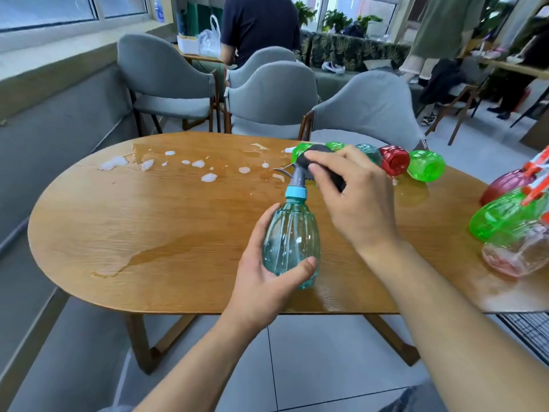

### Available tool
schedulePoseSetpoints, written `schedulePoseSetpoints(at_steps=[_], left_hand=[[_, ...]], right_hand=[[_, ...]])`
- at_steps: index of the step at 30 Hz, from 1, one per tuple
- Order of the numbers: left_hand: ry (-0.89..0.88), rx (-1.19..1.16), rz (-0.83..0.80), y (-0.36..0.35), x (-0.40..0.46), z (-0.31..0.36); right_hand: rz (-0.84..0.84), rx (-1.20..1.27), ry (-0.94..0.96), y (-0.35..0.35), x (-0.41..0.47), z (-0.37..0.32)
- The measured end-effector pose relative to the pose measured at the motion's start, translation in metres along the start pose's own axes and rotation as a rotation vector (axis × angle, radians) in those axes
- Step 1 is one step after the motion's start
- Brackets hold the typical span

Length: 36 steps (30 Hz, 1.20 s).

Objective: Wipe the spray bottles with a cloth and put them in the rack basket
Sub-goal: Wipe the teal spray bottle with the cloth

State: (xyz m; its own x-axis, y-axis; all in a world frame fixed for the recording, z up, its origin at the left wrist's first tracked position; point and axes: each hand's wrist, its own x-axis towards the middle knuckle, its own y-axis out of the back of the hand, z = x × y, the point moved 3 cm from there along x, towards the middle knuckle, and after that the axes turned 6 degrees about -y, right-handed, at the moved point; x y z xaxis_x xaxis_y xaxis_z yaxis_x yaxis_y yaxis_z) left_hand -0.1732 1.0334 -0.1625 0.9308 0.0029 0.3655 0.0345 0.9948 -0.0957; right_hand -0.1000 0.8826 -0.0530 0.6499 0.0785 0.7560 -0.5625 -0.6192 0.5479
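A teal see-through spray bottle [292,242] with a blue collar and grey spray head stands upright on the wooden table [148,221] near its front edge. My left hand [261,281] grips the bottle's body from the left. My right hand [350,194] holds a dark grey cloth [318,151] against the spray head. Foam specks cling to the bottle. Several more bottles lie in a row behind: green [426,165], red [393,160], teal [370,151]. A black wire rack basket [531,328] shows at the lower right, below the table edge.
Foam blobs [208,176] and puddles of water [142,257] cover the table's left and middle. A green bottle [502,215], a purple one [505,185] and a pink one [517,254] lie at the right edge. Grey chairs [273,96] stand behind the table; a person stands further back.
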Motion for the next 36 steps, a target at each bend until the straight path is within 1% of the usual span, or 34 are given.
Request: schedulePoseSetpoints(at_steps=[1, 2, 4, 5, 6, 9, 10, 11, 13, 14, 15, 18, 19, 22, 23, 26, 27, 30, 31, 33, 36], left_hand=[[-0.004, 0.001, -0.004, -0.001, 0.000, 0.001], [-0.006, -0.001, 0.004, -0.001, 0.000, 0.002], [-0.009, -0.003, 0.033, 0.001, 0.000, 0.002], [-0.008, -0.003, 0.042, 0.003, -0.001, 0.003], [-0.007, -0.001, 0.042, 0.004, -0.001, 0.003], [-0.010, 0.000, 0.018, 0.004, -0.002, 0.005], [-0.014, -0.002, 0.022, 0.005, -0.002, 0.006], [-0.016, -0.001, 0.032, 0.006, -0.002, 0.005], [-0.018, -0.001, 0.058, 0.008, -0.001, 0.005], [-0.021, 0.000, 0.062, 0.010, 0.000, 0.005], [-0.021, 0.004, 0.055, 0.010, 0.000, 0.005], [-0.013, -0.001, 0.033, 0.008, -0.001, 0.007], [-0.014, -0.003, 0.034, 0.008, -0.001, 0.007], [-0.010, 0.003, 0.044, 0.011, 0.000, 0.007], [-0.010, 0.006, 0.045, 0.011, 0.001, 0.006], [-0.005, 0.004, 0.040, 0.010, 0.001, 0.005], [0.000, -0.002, 0.046, 0.011, 0.001, 0.005], [0.002, -0.003, 0.096, 0.015, 0.003, 0.002], [0.002, 0.000, 0.106, 0.017, 0.004, 0.002], [0.009, -0.003, 0.100, 0.016, 0.004, 0.002], [0.006, -0.016, 0.053, 0.010, 0.002, 0.004]], right_hand=[[0.029, -0.001, -0.027, 0.002, 0.003, 0.000], [0.000, 0.018, -0.009, 0.000, 0.002, -0.003], [-0.163, 0.078, 0.105, -0.008, -0.006, -0.014], [-0.216, 0.079, 0.146, -0.010, -0.010, -0.017], [-0.209, 0.058, 0.153, -0.009, -0.011, -0.018], [-0.001, 0.017, -0.006, 0.001, 0.003, -0.006], [0.011, 0.022, -0.026, 0.002, 0.004, -0.004], [-0.032, 0.043, 0.005, -0.001, 0.002, -0.006], [-0.190, 0.110, 0.108, -0.009, -0.009, -0.017], [-0.221, 0.104, 0.132, -0.010, -0.012, -0.020], [-0.191, 0.072, 0.120, -0.008, -0.012, -0.018], [0.030, 0.004, -0.052, 0.003, 0.002, -0.002], [0.032, 0.010, -0.043, 0.004, 0.003, -0.001], [-0.107, 0.014, 0.098, -0.002, -0.007, -0.008], [-0.097, -0.006, 0.088, -0.002, -0.007, -0.006], [0.021, -0.053, -0.055, 0.006, 0.002, 0.011], [0.005, -0.049, -0.035, 0.007, 0.002, 0.012], [-0.151, -0.090, 0.138, 0.006, -0.018, 0.007], [-0.184, -0.113, 0.163, 0.006, -0.026, 0.008], [-0.166, -0.136, 0.141, 0.010, -0.034, 0.013], [-0.049, -0.090, 0.104, 0.015, -0.031, 0.009]])
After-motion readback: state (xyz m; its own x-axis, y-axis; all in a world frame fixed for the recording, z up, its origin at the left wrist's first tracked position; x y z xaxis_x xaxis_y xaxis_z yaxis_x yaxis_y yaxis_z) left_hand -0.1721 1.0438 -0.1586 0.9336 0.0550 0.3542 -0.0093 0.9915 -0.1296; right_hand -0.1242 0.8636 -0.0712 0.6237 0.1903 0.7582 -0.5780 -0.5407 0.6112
